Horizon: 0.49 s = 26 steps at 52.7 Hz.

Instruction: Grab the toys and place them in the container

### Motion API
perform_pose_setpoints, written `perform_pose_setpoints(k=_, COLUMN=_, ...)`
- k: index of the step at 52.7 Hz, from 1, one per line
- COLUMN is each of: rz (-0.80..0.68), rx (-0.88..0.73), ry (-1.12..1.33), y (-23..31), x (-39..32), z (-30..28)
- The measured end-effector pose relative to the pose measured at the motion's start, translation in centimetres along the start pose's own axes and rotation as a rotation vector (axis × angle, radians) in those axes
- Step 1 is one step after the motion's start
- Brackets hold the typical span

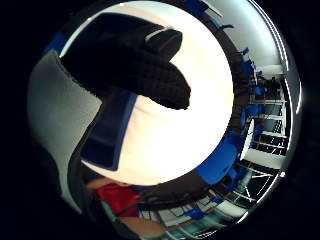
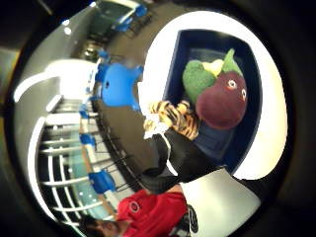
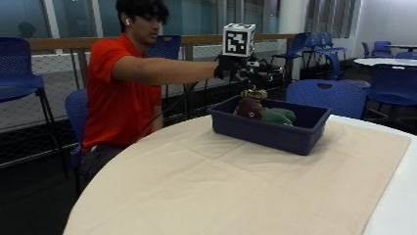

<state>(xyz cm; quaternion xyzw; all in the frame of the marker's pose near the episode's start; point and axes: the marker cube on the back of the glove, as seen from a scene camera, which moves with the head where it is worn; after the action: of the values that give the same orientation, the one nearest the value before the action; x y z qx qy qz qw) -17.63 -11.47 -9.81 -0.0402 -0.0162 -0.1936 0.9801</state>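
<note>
Over the near end of the dark blue container [image 3: 273, 133] my gloved right hand [image 3: 234, 68] is stretched out, its fingers curled. A tiger-striped plush toy [image 3: 253, 94] hangs just under it, pinched at the thumb [image 2: 185, 155], above the toys inside. In the thumb side view the tiger toy [image 2: 173, 118] lies by the container's rim [image 2: 174, 74]. A maroon round toy with eyes [image 2: 222, 101] and a green toy [image 2: 197, 79] lie in the container, and both the maroon toy [image 3: 247, 108] and the green toy [image 3: 280, 116] show in the outside view. Curled gloved fingers [image 1: 135, 65] cover part of the container [image 1: 107, 135].
The container stands on a beige cloth [image 3: 261, 181] covering a round white table [image 3: 397, 215]. A blue chair [image 3: 326, 95] stands right behind the container, another blue chair [image 3: 19, 63] at the far left. The person in a red shirt sits at the table's far side.
</note>
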Motion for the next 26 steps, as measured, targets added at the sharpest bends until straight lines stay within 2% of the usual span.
perform_pose_setpoints(k=5, rz=0.0, rx=-0.04, ry=-0.041, y=1.5, x=2.2, z=0.3)
perform_pose_setpoints(k=13, rz=0.061, rx=0.02, ry=0.022, y=3.9, x=7.2, z=0.4)
perform_pose_setpoints(k=26, rz=0.172, rx=0.017, ry=0.035, y=8.6, x=14.9, z=2.5)
